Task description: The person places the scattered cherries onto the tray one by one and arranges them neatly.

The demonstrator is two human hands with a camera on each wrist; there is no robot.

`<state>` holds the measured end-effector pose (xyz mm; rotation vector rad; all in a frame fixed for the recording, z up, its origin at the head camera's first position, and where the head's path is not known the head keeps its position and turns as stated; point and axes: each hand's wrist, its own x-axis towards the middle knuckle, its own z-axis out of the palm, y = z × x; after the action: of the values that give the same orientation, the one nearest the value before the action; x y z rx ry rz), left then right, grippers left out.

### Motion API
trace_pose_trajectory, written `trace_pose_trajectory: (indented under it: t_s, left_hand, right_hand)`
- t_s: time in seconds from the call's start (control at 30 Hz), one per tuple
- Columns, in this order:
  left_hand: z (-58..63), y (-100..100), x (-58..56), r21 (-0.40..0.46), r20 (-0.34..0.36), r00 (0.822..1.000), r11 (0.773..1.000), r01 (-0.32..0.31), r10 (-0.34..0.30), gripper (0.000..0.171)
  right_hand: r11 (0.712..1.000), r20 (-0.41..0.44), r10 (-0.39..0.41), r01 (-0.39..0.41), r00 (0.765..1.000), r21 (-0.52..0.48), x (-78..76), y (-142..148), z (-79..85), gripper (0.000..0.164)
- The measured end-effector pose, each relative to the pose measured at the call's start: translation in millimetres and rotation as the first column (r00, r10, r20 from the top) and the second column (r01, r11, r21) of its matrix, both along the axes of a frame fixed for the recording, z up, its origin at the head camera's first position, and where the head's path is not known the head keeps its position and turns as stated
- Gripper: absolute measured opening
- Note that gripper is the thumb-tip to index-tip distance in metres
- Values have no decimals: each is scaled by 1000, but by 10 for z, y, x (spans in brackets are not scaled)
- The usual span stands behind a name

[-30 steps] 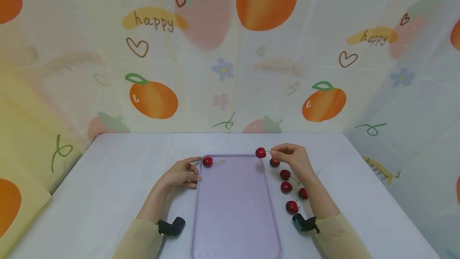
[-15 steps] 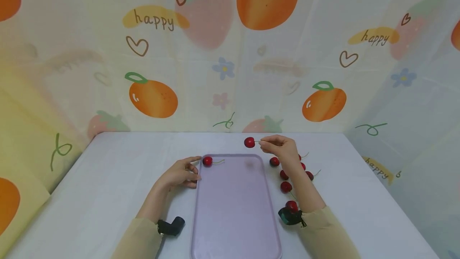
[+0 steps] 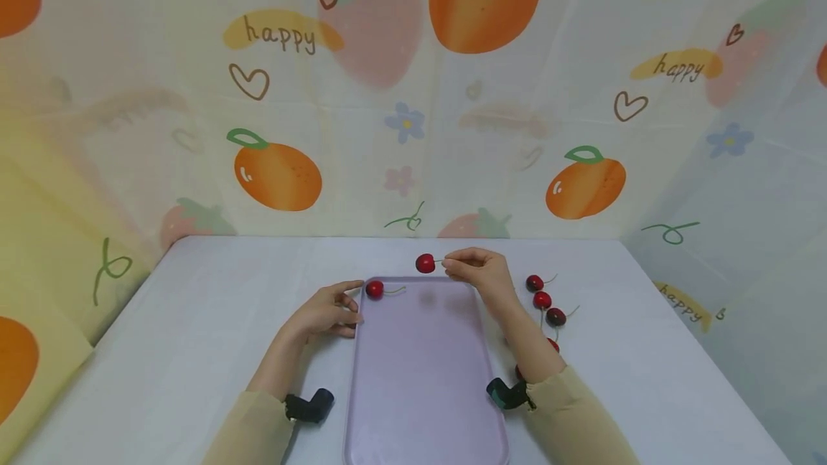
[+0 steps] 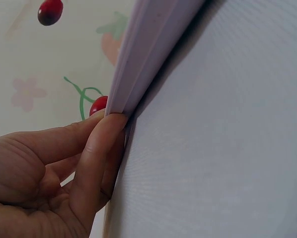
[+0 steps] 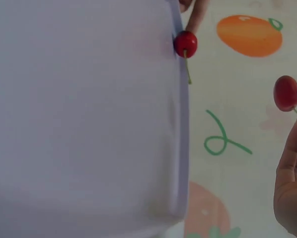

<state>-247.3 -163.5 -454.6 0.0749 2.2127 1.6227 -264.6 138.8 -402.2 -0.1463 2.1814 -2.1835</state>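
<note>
By its stem, my right hand [image 3: 481,275] pinches a red cherry [image 3: 425,263] over the far rim of a pale purple tray [image 3: 420,379]. In the right wrist view, this cherry [image 5: 287,93] hangs off the fingertips at the right side. Another cherry [image 3: 375,290] lies in the tray's far left corner, its stem pointing right. My left hand [image 3: 326,311] rests against the tray's left edge near that corner. In the left wrist view, its fingertips [image 4: 113,121] touch the tray wall [image 4: 143,54].
Several cherries [image 3: 542,300] with stems lie on the white table [image 3: 633,364] right of the tray, some partly hidden by the right forearm. A fruit-printed cloth [image 3: 413,128] hangs behind the table. Both wrists carry a black camera [image 3: 310,405].
My right hand has carried the cherry leftward from beside the tray's far right corner to above its far rim. The left hand and the tray have stayed in place.
</note>
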Motion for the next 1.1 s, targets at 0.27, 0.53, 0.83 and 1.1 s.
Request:
trace_pose_trajectory:
  t_s: [0.27,0.53,0.83,1.1]
  left_hand:
    - [2,4,-4,-23,7,1000,1000,-9,9,74]
    - [1,0,-6,-22,6,1000,1000,-7,7,72]
    - [-14,-6,-12,-4,-8,1000,1000,3,-3,73]
    - [-21,-10,-14,-2,-14,1000,1000,5,-5,73]
  right_hand:
    - [1000,97,22,-21,995,-8,13,-232,-176,27]
    - [994,81,71,-77,994,72,44,-457,-273,25]
    - [991,121,115,-121,986,51,85,-586,-331,25]
    - [982,135,172,-181,976,55,108,-654,-427,27]
